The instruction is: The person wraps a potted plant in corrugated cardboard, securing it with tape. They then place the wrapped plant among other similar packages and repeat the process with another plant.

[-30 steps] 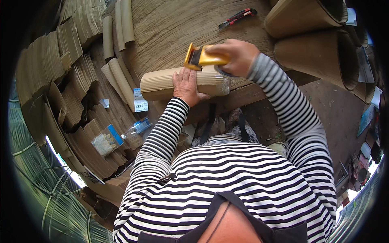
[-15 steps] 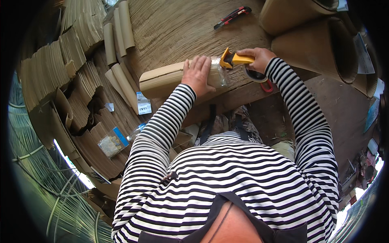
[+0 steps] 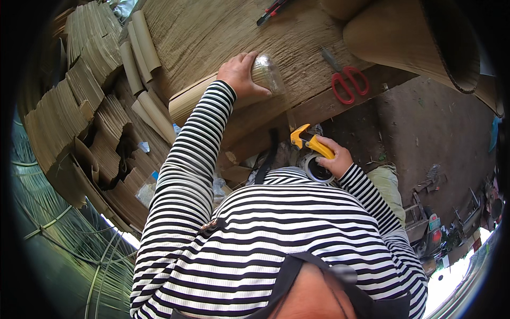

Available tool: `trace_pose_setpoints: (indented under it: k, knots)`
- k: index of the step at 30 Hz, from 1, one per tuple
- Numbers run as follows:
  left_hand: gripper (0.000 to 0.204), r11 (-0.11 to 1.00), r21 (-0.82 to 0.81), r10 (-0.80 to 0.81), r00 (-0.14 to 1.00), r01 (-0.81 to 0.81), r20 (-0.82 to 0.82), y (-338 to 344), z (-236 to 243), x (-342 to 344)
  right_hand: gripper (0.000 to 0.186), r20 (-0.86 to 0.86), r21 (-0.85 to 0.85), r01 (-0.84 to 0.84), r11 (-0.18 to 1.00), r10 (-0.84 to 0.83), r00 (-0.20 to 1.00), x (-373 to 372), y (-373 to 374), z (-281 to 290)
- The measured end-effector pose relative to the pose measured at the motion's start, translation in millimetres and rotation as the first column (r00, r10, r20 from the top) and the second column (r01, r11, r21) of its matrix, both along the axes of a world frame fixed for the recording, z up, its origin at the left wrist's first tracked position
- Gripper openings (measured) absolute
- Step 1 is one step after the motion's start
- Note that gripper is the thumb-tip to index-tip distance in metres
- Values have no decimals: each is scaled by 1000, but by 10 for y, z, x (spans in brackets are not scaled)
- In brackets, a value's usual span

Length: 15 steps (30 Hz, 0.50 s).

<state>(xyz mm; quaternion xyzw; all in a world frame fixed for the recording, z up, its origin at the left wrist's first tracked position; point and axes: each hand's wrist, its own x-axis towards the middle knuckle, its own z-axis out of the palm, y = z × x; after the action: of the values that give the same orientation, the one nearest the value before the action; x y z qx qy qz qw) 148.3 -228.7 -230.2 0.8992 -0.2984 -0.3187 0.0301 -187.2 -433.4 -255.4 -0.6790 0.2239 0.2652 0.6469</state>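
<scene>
A long roll of brown cardboard (image 3: 187, 102) lies along the near edge of the wooden table. My left hand (image 3: 239, 76) grips it near its right end, thumb spread toward me. Clear tape (image 3: 270, 72) wraps that end, shiny and wrinkled. In my right hand (image 3: 339, 158) is a yellow tape dispenser (image 3: 322, 147), held low in front of my waist, off the table edge. A thin strip of clear tape (image 3: 290, 118) runs from the roll's end down to the dispenser's head.
Red-handled scissors (image 3: 347, 70) lie by the table edge, right of the roll. A utility knife (image 3: 273, 13) is farther back. Large curved cardboard sheets (image 3: 390, 45) stand at the right. Stacked cardboard (image 3: 56, 114) and narrow cardboard pieces (image 3: 143, 40) fill the left.
My right hand has brought the tape dispenser from the roll's end down toward my waist, drawing out tape. My left hand has shifted on the roll, toward its taped end. The scissors are now uncovered.
</scene>
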Motion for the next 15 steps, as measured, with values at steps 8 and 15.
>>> trace_pose_setpoints:
  k: [8,15]
  knots:
    - [109,992,-124,-12,987,-8,-159,97,-280,402,61,-15,58,-523,851,524,851,1986,894,-357]
    - [108,967,-255,56,987,-15,152,234,-219,402,70,-108,0,-606,795,603,791,1378,887,203]
